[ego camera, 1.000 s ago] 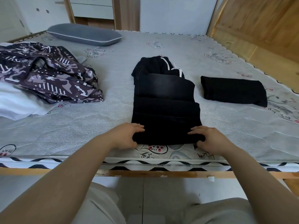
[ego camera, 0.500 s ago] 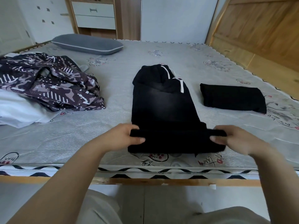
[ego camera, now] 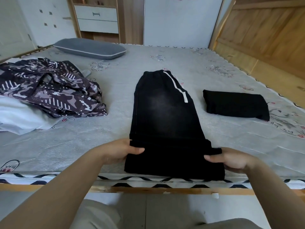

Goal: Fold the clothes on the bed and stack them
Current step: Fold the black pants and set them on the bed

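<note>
Black trousers lie lengthwise mid-bed, waistband far; left hand and right hand each pinch a side of doubled near end. Step: folding trousers, probably second fold. Next: carry end toward waistband, flatten, then stack on folded black garment at right; patterned heap still unfolded

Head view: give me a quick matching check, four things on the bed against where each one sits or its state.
Things:
1. black trousers
2. folded black garment
3. patterned garment
4. grey pillow

Places or states:
A. crumpled in a heap on the left
B. at the far end of the bed
C. near end gripped by both hands
D. lying folded on the right, untouched

Pairs: 1-C, 2-D, 3-A, 4-B. The left hand and right hand pinch the trousers' near end.
</note>
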